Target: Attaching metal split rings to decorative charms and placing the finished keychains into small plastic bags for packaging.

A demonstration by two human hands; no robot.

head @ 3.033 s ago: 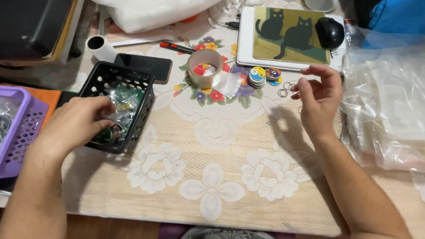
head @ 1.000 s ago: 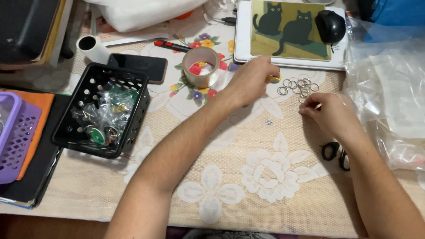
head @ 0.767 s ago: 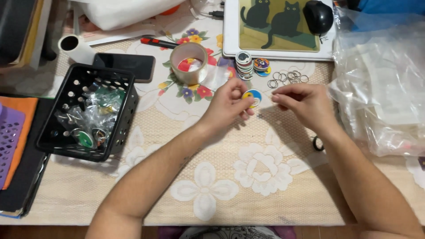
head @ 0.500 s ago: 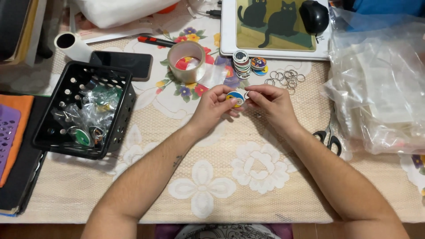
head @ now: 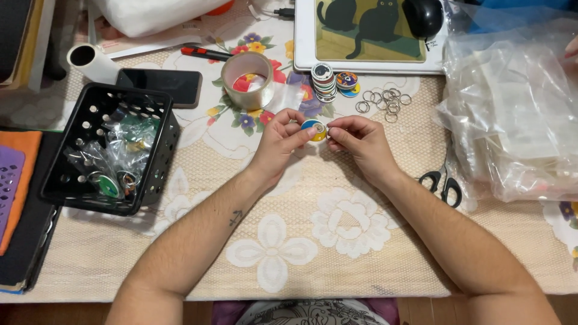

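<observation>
Round yellow-and-blue badge (head: 313, 129) pinched by its edge in the left hand (head: 278, 141), above the middle of the table (head: 373, 265), face up. Right hand (head: 360, 141) closed against the badge's right edge, fingertips narrowed on something small, probably a metal ring, though too tiny to make out. Best done by keeping the left grip firm on the rim and steady, working the small part with the right thumb and forefinger only, close over the cloth so that a slip drops nothing far.

Just beyond: loose metal rings (head: 380, 101) scattered on the cloth, beside a stack of badges (head: 323, 81) and a few more lying flat (head: 347, 81). Roll of tape (head: 247, 71) to the left of these.

Black basket (head: 153, 174) well to the left, holding clear bags with finished round pieces and rings inside. Purple basket (head: 7, 186) at the far left edge, contents unseen. Scissors (head: 442, 183) near the right forearm, heap of clear bags (head: 512, 108) at the right.
</observation>
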